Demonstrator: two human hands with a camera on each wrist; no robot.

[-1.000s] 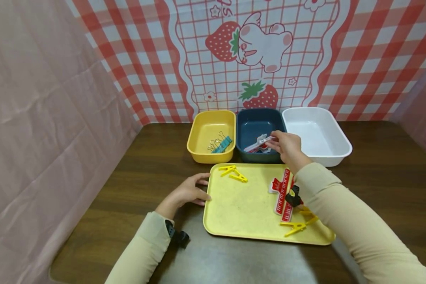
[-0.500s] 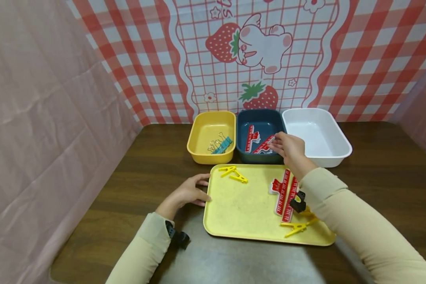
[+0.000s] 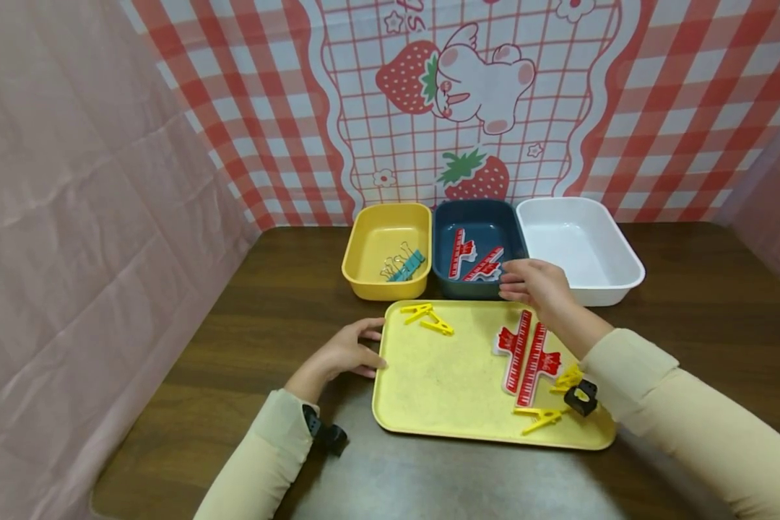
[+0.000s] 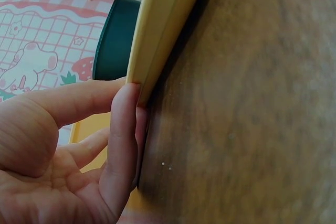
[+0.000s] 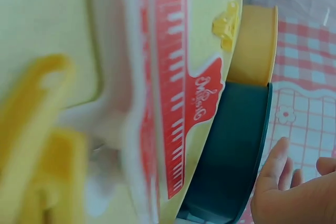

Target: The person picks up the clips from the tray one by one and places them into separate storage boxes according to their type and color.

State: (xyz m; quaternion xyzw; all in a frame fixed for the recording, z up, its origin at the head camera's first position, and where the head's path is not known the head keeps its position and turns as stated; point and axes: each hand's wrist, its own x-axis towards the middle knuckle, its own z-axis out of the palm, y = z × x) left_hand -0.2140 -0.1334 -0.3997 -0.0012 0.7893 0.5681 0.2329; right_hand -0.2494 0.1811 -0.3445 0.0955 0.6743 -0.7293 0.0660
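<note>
My left hand holds the left rim of a yellow tray; in the left wrist view its thumb and fingertips meet at that edge. My right hand is beside the front right corner of the dark blue bin, fingers loosely bent with nothing between them. Inside that bin lie two red-and-white clips printed with piano keys, one upright and one slanted. Two more piano-key clips lie side by side on the tray, below my right wrist.
Yellow plastic clothespins lie at the tray's upper left and lower right. A yellow bin holding teal binder clips adjoins the blue bin on the left. On its right stands a white bin. A checked cloth hangs behind.
My right hand let go of a piano-key clip in the dark blue bin, then drew back right and toward me, uncovering the second clip on the tray. My left hand stayed put.
</note>
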